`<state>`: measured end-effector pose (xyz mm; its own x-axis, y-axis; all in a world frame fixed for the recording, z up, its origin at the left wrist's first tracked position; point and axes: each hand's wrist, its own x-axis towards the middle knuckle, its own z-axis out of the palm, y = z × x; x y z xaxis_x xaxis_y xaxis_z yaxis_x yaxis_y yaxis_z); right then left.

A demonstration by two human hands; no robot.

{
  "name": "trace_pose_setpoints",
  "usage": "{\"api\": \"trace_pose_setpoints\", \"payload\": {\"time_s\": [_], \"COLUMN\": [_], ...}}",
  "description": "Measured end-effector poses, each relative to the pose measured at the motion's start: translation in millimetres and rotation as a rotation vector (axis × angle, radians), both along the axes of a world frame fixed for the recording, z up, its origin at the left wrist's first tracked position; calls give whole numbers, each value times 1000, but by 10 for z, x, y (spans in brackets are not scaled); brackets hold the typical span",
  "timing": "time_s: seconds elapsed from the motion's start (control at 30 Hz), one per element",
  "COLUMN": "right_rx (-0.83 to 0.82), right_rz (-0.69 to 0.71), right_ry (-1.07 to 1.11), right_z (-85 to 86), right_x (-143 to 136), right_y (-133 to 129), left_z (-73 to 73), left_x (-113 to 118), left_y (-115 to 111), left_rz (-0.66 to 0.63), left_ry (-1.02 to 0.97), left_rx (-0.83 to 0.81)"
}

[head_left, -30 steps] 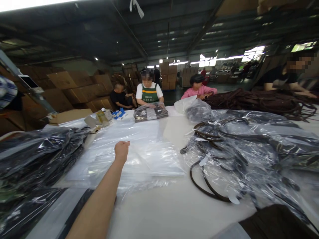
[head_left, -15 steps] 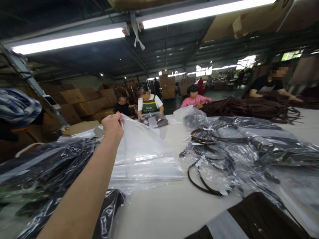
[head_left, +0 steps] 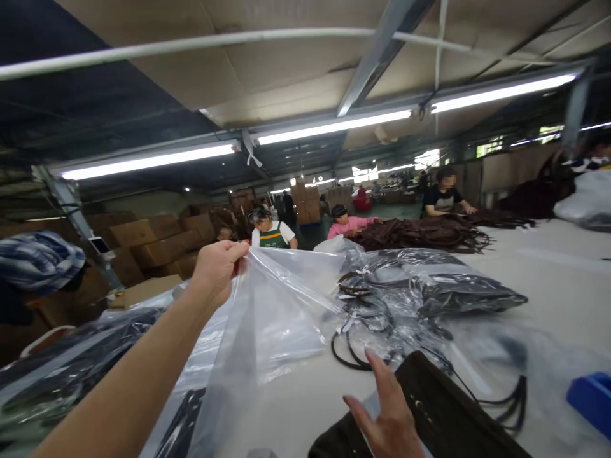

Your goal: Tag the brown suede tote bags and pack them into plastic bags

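My left hand [head_left: 219, 270] pinches the upper corner of a clear plastic bag [head_left: 281, 318], holding it up so the sheet hangs down over the table. My right hand [head_left: 386, 413] is low in the view, thumb and fingers apart, over a folded dark brown cloth item [head_left: 429, 394] with a pale grey band. Whether that hand touches the cloth I cannot tell. Just beyond it lie dark cords [head_left: 351, 356] looped among clear-wrapped dark goods [head_left: 443, 286].
More plastic-wrapped dark goods [head_left: 62, 369] are heaped at the left. A blue object [head_left: 592, 401] lies at the right edge. Brown strips [head_left: 410, 235] are piled across the white table [head_left: 539, 280], with co-workers behind. Cardboard boxes [head_left: 157, 248] are stacked at the back left.
The bag has been drawn up and across from the stack of plastic by my left hand. My right hand has come into view over the brown cloth. The view has tilted upward and turned right.
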<state>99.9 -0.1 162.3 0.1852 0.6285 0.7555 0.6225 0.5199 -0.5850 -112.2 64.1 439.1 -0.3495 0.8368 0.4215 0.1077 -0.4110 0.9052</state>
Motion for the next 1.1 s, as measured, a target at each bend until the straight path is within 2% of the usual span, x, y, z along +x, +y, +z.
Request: {"api": "trace_pose_setpoints", "payload": {"time_s": [0.13, 0.2, 0.27, 0.33, 0.43, 0.6, 0.73, 0.8, 0.9, 0.97, 1.0, 1.03, 1.1], "right_rx": [235, 334, 370, 342, 256, 164, 72, 16, -59, -79, -76, -65, -34], "right_rz": [13, 92, 222, 323, 374, 306, 236, 207, 163, 127, 106, 81, 24], "right_ry": [50, 14, -69, -117, -114, -72, -36, -28, 9, 59, 80, 96, 117], "right_z": [846, 1112, 1247, 1291, 1285, 1258, 1233, 1237, 1303, 1393, 1451, 1515, 1658], "right_x": [264, 434, 611, 775, 976, 1247, 1407, 1460, 1532, 1592, 1627, 1665, 1743], "right_y": [43, -35, -141, -238, -315, -299, -297, -314, -349, -372, -384, -399, -442], "left_z": [-83, -166, -279, -412, -623, -934, -1053, -1049, -1094, -1306, -1499, -1751, -2395], "left_x": [379, 529, 649, 748, 879, 1082, 1196, 1236, 1293, 1332, 1351, 1365, 1379], "left_y": [-276, -350, -386, -393, -380, -352, -355, -426, -712, -1011, -1176, -1340, -1637], "left_rz": [-56, -66, -69, -68, -86, -160, -188, -128, -8, -35, -64, -86, 36], "left_ry": [35, 54, 90, 128, 164, 244, 307, 465, 842, 1044, 1128, 1216, 1294], "left_rx": [-137, -183, -231, -280, -351, -441, -470, -422, -119, 135, 233, 295, 360]}}
